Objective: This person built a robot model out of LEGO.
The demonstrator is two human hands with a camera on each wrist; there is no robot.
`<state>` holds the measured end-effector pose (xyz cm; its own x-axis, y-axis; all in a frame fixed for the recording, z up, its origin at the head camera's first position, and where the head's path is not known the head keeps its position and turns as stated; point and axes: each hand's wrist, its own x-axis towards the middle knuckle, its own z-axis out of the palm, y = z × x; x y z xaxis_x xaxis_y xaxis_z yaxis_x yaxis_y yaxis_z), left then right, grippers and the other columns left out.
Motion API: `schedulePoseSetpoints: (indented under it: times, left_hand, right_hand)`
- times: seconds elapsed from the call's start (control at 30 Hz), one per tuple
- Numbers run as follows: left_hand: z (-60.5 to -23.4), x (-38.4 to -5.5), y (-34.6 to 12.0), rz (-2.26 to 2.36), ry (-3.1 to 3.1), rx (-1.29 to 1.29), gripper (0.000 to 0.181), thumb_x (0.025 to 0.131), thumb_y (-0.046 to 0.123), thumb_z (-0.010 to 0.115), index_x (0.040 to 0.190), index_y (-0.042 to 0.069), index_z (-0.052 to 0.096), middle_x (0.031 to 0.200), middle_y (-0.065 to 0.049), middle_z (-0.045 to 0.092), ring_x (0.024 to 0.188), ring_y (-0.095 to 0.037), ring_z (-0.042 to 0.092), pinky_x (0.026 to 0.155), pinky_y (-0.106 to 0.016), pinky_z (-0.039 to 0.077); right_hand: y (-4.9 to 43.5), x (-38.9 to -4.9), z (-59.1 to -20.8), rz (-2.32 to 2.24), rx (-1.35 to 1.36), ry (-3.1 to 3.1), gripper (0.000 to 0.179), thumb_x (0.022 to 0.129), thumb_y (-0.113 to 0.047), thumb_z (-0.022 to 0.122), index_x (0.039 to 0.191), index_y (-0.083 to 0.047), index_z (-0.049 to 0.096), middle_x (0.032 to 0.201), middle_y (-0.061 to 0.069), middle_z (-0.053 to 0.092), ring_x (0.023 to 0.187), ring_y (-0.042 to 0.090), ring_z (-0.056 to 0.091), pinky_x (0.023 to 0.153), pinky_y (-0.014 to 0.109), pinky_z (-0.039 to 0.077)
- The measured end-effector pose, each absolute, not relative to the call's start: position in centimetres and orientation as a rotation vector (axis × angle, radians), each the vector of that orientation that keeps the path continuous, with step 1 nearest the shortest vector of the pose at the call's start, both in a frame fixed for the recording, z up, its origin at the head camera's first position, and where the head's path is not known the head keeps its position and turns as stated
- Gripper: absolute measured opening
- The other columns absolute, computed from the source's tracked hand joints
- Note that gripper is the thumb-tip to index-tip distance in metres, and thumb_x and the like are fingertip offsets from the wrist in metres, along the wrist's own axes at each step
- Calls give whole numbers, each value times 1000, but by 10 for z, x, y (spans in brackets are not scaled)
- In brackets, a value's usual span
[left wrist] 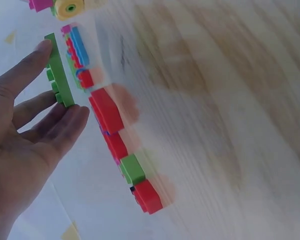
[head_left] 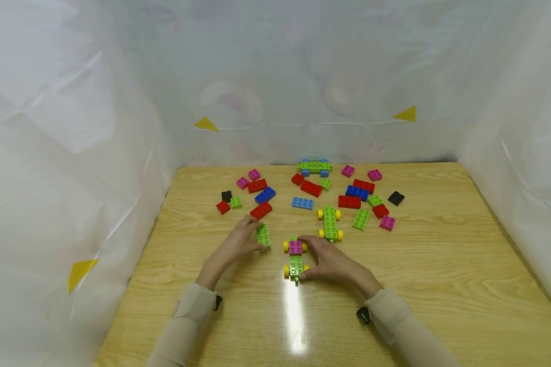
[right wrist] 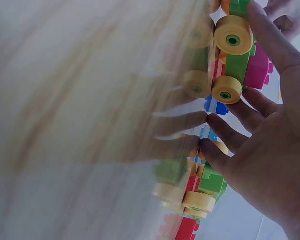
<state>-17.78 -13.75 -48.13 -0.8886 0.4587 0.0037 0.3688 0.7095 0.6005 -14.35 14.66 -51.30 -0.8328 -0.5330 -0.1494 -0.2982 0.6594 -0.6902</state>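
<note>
My left hand (head_left: 236, 241) pinches a long green building brick (head_left: 264, 236) by its two ends, thumb at the near end and fingertips at the far one. In the left wrist view the green brick (left wrist: 61, 75) stands clear above the tabletop, studs facing the palm. My right hand (head_left: 332, 261) grips a green toy car base with yellow wheels (head_left: 296, 267) between thumb and fingers. A pink brick (head_left: 296, 247) sits on the far half of that base; green studs show on the near half. The right wrist view shows the wheels (right wrist: 233, 35) at the tabletop.
A second yellow-wheeled base (head_left: 330, 223) lies just beyond my right hand. A blue-wheeled base (head_left: 315, 167) stands at the table's back edge. Several loose bricks, among them a light-blue brick (head_left: 302, 203) and a red brick (head_left: 261, 210), spread across the far part of the wooden table (head_left: 441, 265).
</note>
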Motion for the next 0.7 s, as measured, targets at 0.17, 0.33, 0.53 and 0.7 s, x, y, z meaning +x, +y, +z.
schedulePoseSetpoints:
  times: [0.17, 0.33, 0.53, 0.7]
  left_hand:
    - [-478, -174, -129, 981, 2702, 723, 59, 79, 15, 81, 131, 1, 56, 126, -9, 48, 108, -27, 54, 88, -37, 49]
    - [-477, -170, -123, 1023, 2640, 743, 59, 81, 14, 79, 133, 3, 54, 130, -9, 46, 111, -28, 53, 87, -35, 51]
    - [-477, -166, -117, 1053, 2579, 742, 60, 83, 18, 78, 136, 5, 52, 134, -8, 46, 118, -27, 51, 89, -35, 50]
    - [-476, -164, -110, 1048, 2559, 773, 61, 82, 24, 78, 136, 7, 53, 132, -8, 48, 116, -28, 52, 90, -37, 50]
  right_hand:
    - [147, -144, -513, -966, -665, 2541, 100, 67, -58, 80, 148, -19, 35, 149, 3, 39, 138, 22, 33, 111, 43, 28]
    - [147, -144, -514, -972, -667, 2547, 101, 67, -59, 80, 147, -18, 36, 148, 4, 39, 137, 24, 34, 111, 46, 29]
    - [147, -144, -514, -980, -664, 2542, 99, 67, -58, 80, 147, -18, 36, 148, 4, 40, 137, 24, 34, 111, 46, 29]
    - [147, -144, -515, -980, -661, 2542, 99, 68, -58, 80, 147, -18, 36, 148, 5, 39, 137, 25, 34, 111, 47, 29]
